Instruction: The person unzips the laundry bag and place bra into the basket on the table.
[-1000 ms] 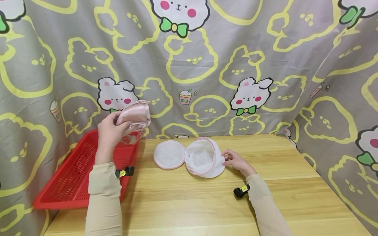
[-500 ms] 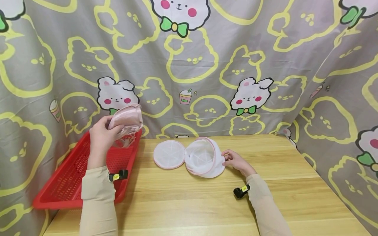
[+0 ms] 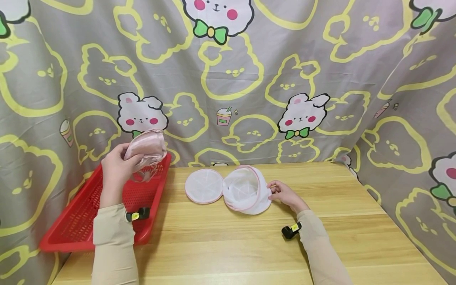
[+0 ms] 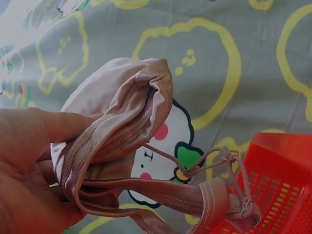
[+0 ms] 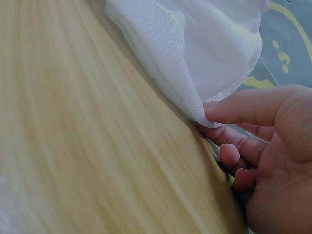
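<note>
My left hand [image 3: 115, 164] holds a folded pink satin bra [image 3: 147, 147] up over the red basket, its thumb on the near side. In the left wrist view the bra's cup and edge are bunched in the grip, while straps and thin cords [image 4: 222, 156] dangle to the right. On the table stands a round white mesh laundry bag [image 3: 264, 200] with pink piping, its round lid [image 3: 204, 186] folded out flat to the left. My right hand [image 3: 285, 194] pinches the bag's right edge between thumb and forefinger, right at the tabletop in the right wrist view.
A red perforated plastic basket [image 3: 83, 221] stands along the table's left side, under my left forearm. Behind the wooden table [image 3: 221, 245] hangs a grey patterned curtain [image 3: 249, 134], which also closes in both sides.
My left hand has moved left and slightly down with the bra, further over the basket. My right hand and the laundry bag have stayed in place.
</note>
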`<act>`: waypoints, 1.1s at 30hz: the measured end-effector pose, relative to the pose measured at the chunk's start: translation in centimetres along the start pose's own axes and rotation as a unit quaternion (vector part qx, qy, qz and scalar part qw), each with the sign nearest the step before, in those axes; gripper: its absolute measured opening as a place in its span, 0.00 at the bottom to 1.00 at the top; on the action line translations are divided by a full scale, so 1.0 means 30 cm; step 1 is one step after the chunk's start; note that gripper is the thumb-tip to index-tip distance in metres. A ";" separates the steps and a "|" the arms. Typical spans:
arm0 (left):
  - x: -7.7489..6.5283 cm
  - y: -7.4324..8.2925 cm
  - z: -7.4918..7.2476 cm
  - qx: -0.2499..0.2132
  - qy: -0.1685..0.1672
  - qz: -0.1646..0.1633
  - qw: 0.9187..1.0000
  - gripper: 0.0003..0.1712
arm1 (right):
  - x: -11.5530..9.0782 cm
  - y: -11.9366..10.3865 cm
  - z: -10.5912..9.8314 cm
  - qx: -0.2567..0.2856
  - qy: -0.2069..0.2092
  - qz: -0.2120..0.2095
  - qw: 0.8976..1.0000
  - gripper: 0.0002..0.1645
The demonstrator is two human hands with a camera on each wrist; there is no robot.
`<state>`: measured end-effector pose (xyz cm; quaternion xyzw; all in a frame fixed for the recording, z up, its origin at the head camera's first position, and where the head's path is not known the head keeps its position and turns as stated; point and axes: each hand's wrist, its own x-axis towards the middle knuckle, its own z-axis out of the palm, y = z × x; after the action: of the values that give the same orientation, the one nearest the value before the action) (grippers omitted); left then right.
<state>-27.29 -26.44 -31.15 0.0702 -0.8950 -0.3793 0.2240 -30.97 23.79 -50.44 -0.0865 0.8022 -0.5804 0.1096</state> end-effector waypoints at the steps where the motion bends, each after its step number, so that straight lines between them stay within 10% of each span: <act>1: 0.000 -0.002 -0.001 0.001 0.000 -0.002 1.000 0.31 | 0.001 0.001 -0.001 -0.002 -0.001 0.001 1.000 0.25; 33: 0.017 -0.166 0.010 -0.008 -0.008 -0.077 0.997 0.33 | 0.001 0.004 -0.001 -0.003 0.002 0.007 1.000 0.24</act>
<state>-28.10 -29.89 -34.71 0.1343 -0.8857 -0.4030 0.1875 -31.01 23.85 -50.54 -0.0804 0.8049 -0.5773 0.1115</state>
